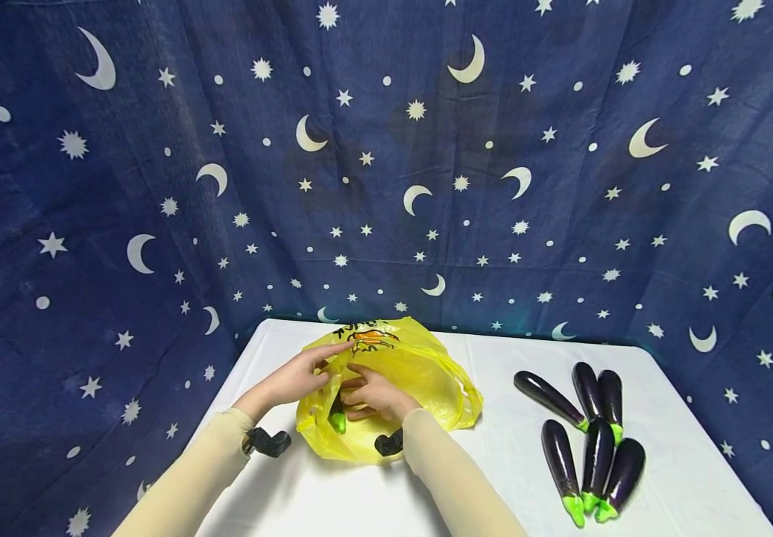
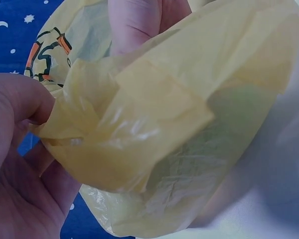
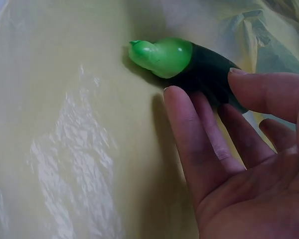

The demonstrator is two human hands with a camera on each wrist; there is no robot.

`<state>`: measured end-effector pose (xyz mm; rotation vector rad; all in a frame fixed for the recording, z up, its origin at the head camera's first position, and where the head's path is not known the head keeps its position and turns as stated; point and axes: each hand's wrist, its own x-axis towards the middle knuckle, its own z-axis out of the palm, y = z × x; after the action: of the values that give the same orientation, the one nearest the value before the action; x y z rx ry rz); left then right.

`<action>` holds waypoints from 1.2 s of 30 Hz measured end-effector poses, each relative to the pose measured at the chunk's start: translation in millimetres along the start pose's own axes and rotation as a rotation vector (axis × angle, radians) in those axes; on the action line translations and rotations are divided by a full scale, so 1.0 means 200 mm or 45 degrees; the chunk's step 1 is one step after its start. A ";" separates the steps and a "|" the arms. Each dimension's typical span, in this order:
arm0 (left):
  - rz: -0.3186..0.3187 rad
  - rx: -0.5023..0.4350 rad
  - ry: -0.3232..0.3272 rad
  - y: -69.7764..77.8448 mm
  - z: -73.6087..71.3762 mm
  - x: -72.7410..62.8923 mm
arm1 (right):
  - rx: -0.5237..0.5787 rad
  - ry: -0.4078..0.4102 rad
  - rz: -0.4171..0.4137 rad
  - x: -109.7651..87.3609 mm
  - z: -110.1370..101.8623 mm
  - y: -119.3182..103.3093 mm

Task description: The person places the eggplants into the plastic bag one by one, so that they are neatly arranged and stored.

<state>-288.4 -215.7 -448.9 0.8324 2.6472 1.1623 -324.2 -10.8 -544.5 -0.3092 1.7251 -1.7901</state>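
Observation:
A yellow plastic bag (image 1: 426, 373) lies on its side on the table, its mouth towards me. At the bag's left edge my left hand (image 1: 294, 379) pinches the film between thumb and fingers; the left wrist view shows a folded flap of the bag (image 2: 134, 124) there. My right hand (image 1: 381, 395) is inside the mouth, fingers spread. In the right wrist view its fingertips are right at a dark eggplant (image 3: 209, 69) with a bright green cap, which lies on the bag's inner film. The eggplant's far end is hidden behind the fingers.
On the right of the white table (image 1: 487, 477) lie several glossy eggplants (image 1: 599, 455) in a loose group, most green caps towards me. A dark blue cloth (image 1: 373, 112) with moons and stars hangs behind and beside the table. Both wrists carry small black devices (image 1: 270, 443).

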 end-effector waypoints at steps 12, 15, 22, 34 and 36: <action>0.028 0.002 0.014 0.01 0.01 0.00 | -0.064 -0.009 -0.033 -0.07 -0.08 -0.05; 0.028 0.007 0.014 0.01 0.01 0.01 | -0.074 -0.011 -0.043 -0.10 -0.10 -0.06; -0.001 -0.003 0.017 0.00 0.01 0.01 | -0.122 -0.028 -0.062 -0.15 -0.13 -0.07; -0.015 -0.017 0.016 0.00 0.01 0.01 | -0.271 -0.123 -0.105 -0.30 -0.19 -0.11; -0.008 -0.002 0.013 0.00 0.01 0.01 | -0.299 -0.143 -0.118 -0.35 -0.20 -0.12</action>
<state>-289.6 -214.0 -450.4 0.8197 2.6543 1.1704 -300.3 60.7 -508.0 -0.5860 1.8683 -1.6008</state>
